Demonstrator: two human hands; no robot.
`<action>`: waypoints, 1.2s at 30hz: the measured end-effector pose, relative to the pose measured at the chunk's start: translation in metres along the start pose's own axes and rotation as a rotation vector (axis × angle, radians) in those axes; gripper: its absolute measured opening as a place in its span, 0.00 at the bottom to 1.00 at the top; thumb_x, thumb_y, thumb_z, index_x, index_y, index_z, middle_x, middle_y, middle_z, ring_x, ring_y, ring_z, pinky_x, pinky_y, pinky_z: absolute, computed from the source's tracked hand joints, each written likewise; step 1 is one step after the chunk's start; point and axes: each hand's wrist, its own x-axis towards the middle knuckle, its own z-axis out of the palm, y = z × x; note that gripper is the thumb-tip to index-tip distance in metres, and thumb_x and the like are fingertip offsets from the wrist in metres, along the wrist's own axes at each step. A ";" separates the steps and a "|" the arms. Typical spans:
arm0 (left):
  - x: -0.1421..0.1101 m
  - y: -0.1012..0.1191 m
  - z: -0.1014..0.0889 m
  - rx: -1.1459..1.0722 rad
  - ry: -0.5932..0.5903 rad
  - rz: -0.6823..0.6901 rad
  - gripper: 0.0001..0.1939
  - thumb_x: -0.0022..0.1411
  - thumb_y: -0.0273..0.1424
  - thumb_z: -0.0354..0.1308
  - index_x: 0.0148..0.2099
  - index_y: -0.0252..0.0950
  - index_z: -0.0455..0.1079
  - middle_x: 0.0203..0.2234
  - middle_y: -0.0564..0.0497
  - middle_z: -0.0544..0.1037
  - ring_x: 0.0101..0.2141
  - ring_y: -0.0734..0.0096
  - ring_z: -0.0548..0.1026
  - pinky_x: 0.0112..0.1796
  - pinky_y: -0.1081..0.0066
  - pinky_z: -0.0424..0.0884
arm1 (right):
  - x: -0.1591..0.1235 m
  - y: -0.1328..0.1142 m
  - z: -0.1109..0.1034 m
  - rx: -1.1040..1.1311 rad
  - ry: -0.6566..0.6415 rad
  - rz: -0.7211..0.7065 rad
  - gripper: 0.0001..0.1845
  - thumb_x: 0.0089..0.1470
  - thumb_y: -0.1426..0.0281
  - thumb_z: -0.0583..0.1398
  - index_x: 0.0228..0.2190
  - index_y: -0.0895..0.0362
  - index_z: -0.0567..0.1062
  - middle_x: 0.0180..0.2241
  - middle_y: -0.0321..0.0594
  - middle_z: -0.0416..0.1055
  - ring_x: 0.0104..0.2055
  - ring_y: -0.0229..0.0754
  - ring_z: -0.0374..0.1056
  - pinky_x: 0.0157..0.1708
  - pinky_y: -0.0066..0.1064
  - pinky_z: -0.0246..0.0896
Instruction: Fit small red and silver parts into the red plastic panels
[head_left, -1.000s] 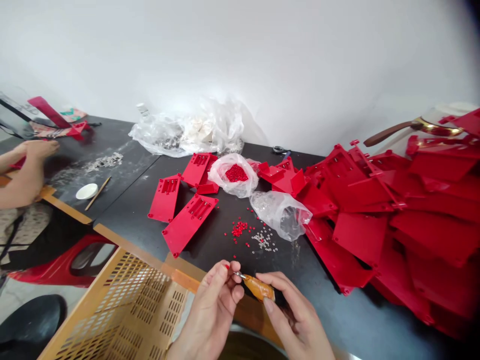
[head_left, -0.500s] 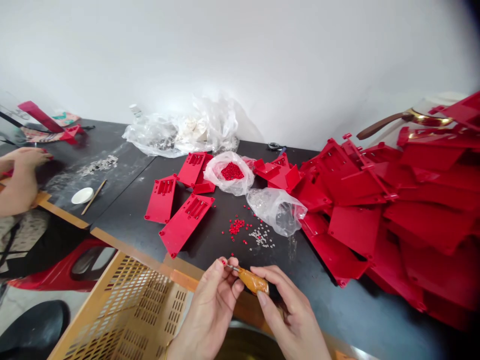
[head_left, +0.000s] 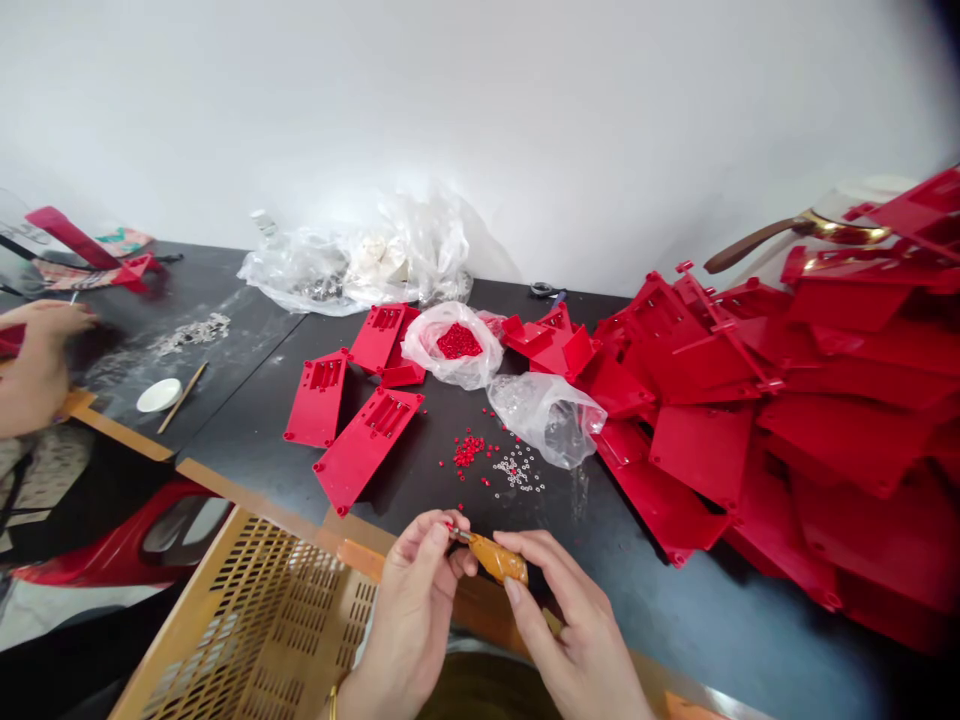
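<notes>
Right hand (head_left: 574,615) has its fingers closed round the orange handle of a hand tool (head_left: 496,558), metal tip pointing left. Left hand (head_left: 409,600) pinches a small red bead (head_left: 450,527) at that tip, thumb against finger, by the table (head_left: 574,525) edge. Beyond: loose beads (head_left: 469,450) beside small rings (head_left: 517,472), then three red panels (head_left: 364,452) left, clear bag (head_left: 544,412) right, open bead bag (head_left: 487,368) farther back.

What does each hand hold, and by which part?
Right hand: a tool, by its orange handle. Left hand: a small red piece, exact grip hidden.
</notes>
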 end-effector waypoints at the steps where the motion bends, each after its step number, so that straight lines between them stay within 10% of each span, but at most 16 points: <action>1: 0.000 0.000 0.001 0.021 0.012 0.016 0.09 0.56 0.34 0.69 0.35 0.34 0.77 0.34 0.49 0.78 0.31 0.74 0.73 0.31 0.74 0.72 | 0.000 0.000 0.001 0.019 -0.003 0.024 0.14 0.61 0.74 0.56 0.47 0.50 0.72 0.42 0.38 0.76 0.44 0.39 0.74 0.45 0.24 0.68; 8: 0.003 0.001 0.001 0.169 0.053 0.152 0.10 0.52 0.37 0.71 0.33 0.36 0.78 0.32 0.50 0.79 0.28 0.75 0.74 0.33 0.73 0.73 | -0.003 0.002 0.009 0.292 -0.078 0.322 0.11 0.63 0.64 0.57 0.46 0.51 0.74 0.44 0.40 0.77 0.46 0.43 0.73 0.47 0.30 0.66; 16: 0.002 0.020 0.000 0.548 -0.066 0.185 0.10 0.58 0.35 0.65 0.41 0.38 0.79 0.37 0.46 0.82 0.29 0.70 0.76 0.34 0.70 0.75 | -0.003 0.020 0.019 0.837 -0.145 0.601 0.23 0.56 0.51 0.63 0.47 0.52 0.74 0.25 0.32 0.66 0.21 0.30 0.52 0.19 0.20 0.47; 23: 0.058 0.110 -0.028 1.534 0.080 0.812 0.17 0.65 0.35 0.54 0.53 0.37 0.73 0.49 0.41 0.78 0.50 0.54 0.75 0.54 0.56 0.68 | 0.006 0.020 0.007 0.919 -0.104 0.627 0.22 0.52 0.53 0.68 0.44 0.50 0.76 0.28 0.37 0.71 0.22 0.31 0.55 0.20 0.21 0.48; 36: 0.095 0.130 -0.030 2.189 0.041 0.582 0.40 0.57 0.43 0.62 0.65 0.27 0.57 0.57 0.30 0.72 0.54 0.38 0.70 0.51 0.50 0.67 | 0.000 0.028 0.003 0.899 -0.082 0.585 0.20 0.54 0.55 0.67 0.46 0.51 0.75 0.26 0.34 0.68 0.22 0.30 0.53 0.20 0.22 0.47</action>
